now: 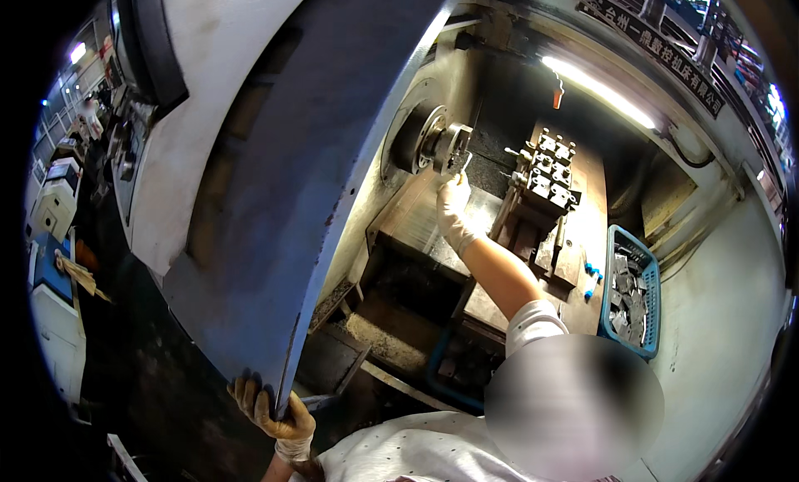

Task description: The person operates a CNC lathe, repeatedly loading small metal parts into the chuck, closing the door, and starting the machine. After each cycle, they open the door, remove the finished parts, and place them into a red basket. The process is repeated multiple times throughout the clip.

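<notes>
My left hand [279, 414], in a soiled glove, has its fingers wrapped round the lower edge of the large blue-grey machine door [275, 191]. Inside the lathe, my right hand [452, 201], in a pale glove, reaches up to the front of the round chuck [454, 145]. Its fingers are closed on a thin, bright bent metal rod [468, 161], perhaps a hex key, close to the chuck face. Exactly how the rod meets the chuck is too small to tell.
Right of my right forearm stands a tool block [551, 170] with several clamped holders. A blue basket [655, 303] of metal parts sits further right, near a small blue nozzle [592, 270]. A lamp [599, 91] glows at the back. Another bin [434, 374] lies below my arm.
</notes>
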Motion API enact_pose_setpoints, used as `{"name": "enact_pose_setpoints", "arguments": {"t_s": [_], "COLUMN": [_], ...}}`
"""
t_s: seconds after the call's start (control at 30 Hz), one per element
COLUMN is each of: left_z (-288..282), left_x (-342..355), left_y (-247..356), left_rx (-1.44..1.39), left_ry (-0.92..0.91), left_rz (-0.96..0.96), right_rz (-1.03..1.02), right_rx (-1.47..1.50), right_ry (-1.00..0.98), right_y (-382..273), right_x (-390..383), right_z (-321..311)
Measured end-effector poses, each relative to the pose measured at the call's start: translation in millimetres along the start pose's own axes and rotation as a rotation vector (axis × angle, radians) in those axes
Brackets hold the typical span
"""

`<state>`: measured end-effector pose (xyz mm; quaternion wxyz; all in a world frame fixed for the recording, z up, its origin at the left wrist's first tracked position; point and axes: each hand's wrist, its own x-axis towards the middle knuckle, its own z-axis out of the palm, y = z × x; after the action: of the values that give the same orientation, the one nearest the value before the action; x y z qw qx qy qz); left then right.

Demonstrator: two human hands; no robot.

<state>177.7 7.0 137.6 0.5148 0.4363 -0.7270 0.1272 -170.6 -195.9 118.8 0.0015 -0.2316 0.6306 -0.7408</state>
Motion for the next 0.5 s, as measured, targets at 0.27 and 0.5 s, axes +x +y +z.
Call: {"name": "enact_pose_setpoints", "arguments": {"t_s": [0.27, 0.5], "left_z": [-2.8, -1.9], "left_x": [-3.7, 0.7], "left_y": [-0.6, 8.0], "left_rx": [0.066, 0.176], "left_ry": [0.080, 0.166], "left_rz": [0.001, 0.073], "right_rz": [0.768, 0.579], "right_rx": [0.167, -0.027], "right_ry": [-0.294, -0.464], "right_y": [-29.1, 28.9], "right_x": [18.5, 29.6], "right_z": [7.3, 11.2]}}
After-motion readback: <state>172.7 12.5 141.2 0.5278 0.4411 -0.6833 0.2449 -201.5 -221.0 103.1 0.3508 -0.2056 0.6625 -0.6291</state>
